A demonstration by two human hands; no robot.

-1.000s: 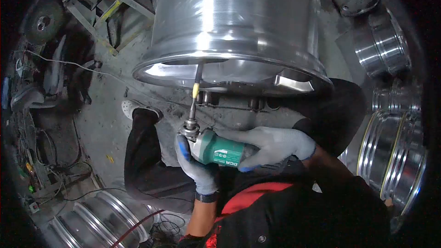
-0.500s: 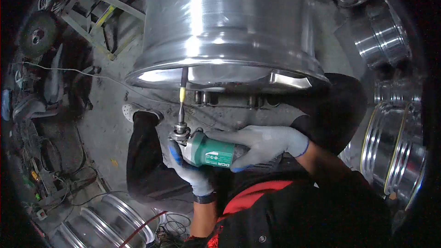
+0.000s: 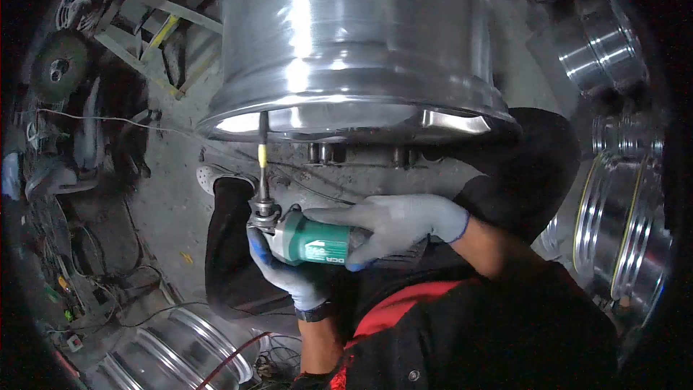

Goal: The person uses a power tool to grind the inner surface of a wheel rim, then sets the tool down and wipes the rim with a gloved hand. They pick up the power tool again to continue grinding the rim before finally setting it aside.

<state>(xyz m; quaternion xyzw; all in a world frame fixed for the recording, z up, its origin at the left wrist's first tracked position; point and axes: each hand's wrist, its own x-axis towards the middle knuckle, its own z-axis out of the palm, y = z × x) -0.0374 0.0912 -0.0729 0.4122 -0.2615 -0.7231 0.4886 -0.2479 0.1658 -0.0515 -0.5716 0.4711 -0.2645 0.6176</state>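
A green grinder (image 3: 317,241) lies crosswise between my gloved hands, with a long shaft (image 3: 263,155) pointing up from its head. My left hand (image 3: 289,274) is wrapped round the head end from below. From the right, my right hand (image 3: 404,224) grips the dark rear of the body. The tip of the shaft reaches the lower edge of a large shiny metal wheel (image 3: 361,50), left of its middle; whether it touches the metal I cannot tell.
More metal rims stand at the right (image 3: 613,224) and lower left (image 3: 173,350). A metal frame (image 3: 155,43) and a round disc (image 3: 59,68) are at the upper left. A thin cable (image 3: 130,120) crosses the floor.
Both hands have shifted left with the grinder, and the shaft tip has moved left along the wheel's lower edge. The view has shifted slightly.
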